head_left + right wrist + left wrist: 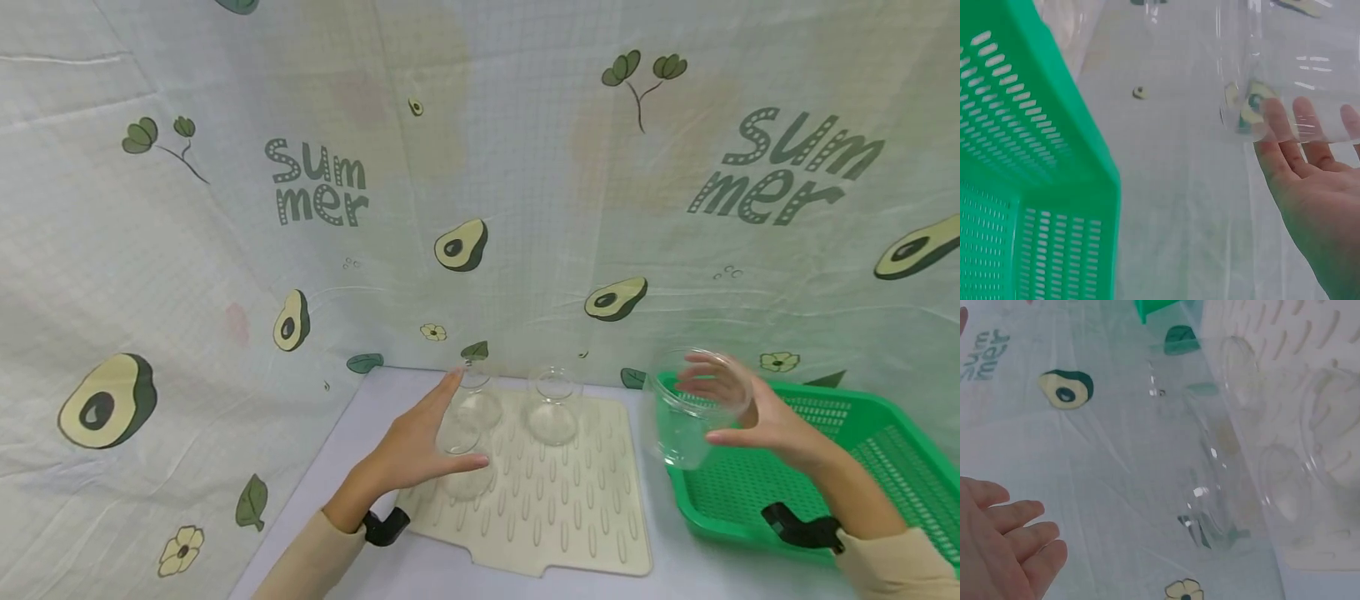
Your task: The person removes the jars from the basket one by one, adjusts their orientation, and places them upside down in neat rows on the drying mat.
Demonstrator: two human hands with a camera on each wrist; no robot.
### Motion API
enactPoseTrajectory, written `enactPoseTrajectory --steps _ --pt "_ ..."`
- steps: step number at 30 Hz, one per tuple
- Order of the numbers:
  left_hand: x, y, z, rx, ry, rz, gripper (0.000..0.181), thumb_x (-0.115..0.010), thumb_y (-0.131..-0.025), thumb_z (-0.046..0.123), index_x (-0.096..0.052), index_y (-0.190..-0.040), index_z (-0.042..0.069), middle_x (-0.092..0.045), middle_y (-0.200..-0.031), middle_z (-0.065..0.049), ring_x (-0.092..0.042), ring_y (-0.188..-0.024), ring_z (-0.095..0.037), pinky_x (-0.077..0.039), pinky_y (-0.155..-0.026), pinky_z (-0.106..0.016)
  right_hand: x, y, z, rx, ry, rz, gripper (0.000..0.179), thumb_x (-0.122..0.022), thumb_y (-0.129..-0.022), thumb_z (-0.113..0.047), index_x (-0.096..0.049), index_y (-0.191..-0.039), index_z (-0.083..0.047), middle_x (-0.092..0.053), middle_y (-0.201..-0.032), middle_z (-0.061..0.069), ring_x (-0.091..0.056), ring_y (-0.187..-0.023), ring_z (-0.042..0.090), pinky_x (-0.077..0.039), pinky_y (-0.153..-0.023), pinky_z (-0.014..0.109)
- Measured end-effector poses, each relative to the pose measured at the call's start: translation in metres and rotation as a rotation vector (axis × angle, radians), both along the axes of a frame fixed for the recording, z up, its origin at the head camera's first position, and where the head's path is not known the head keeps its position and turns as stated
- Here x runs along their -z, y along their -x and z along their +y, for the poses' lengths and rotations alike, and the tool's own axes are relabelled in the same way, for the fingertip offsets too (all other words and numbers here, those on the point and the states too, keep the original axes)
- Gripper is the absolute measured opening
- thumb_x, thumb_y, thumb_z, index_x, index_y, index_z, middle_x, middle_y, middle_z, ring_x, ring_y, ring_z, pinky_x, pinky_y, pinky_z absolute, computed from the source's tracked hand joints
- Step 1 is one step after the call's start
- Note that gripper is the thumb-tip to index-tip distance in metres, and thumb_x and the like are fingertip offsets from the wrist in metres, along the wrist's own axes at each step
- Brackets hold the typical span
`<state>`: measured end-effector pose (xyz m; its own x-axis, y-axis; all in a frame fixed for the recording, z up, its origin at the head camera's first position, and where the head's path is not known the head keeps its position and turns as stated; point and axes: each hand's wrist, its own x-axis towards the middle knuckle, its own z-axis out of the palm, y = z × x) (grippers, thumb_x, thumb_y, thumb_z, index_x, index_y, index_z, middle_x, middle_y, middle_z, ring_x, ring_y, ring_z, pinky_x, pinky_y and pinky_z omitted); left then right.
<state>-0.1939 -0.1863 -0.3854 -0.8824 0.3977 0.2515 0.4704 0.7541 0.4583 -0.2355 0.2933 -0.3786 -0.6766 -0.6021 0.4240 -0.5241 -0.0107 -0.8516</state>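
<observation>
My right hand holds a clear plastic cup over the left end of the green basket, thumb on its near side and fingers round the far side. In the right wrist view, the fingers show against its transparent wall. My left hand, thumb and fingers spread wide apart, hovers at the left part of the beige drying mat with nothing in its grasp. Beside it, clear cups stand on the mat: one in front, one behind, and one to the right.
A green perforated basket stands on the white table, right of the mat. Behind everything hangs a pale cloth printed with avocados, flowers and lettering. Black camera straps sit on both wrists.
</observation>
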Motion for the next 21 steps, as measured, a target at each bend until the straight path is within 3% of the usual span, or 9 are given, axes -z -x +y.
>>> enactPoseTrajectory --steps 8,21 --pt "-0.018 0.007 0.038 0.138 0.007 0.047 0.117 -0.066 -0.076 0.077 -0.003 -0.162 0.027 -0.006 -0.166 0.012 -0.013 -0.149 -0.009 -0.033 -0.111 -0.055 0.005 -0.003 -0.019 -0.084 0.081 0.052 0.093 -0.063 -0.072 0.026 -0.019 -0.152 0.011 -0.048 -0.139 0.021 -0.051 -0.128 0.027 -0.042 -0.105 0.026" --pt "-0.030 0.008 0.089 0.237 -0.039 0.069 0.114 -0.066 -0.078 0.074 -0.002 -0.161 0.030 -0.011 -0.165 0.009 -0.020 -0.149 -0.014 -0.035 -0.111 -0.054 0.015 -0.009 -0.047 -0.119 0.138 0.155 0.099 -0.072 -0.062 0.026 -0.021 -0.147 0.019 -0.045 -0.142 0.022 -0.052 -0.125 0.028 -0.045 -0.104 0.030"
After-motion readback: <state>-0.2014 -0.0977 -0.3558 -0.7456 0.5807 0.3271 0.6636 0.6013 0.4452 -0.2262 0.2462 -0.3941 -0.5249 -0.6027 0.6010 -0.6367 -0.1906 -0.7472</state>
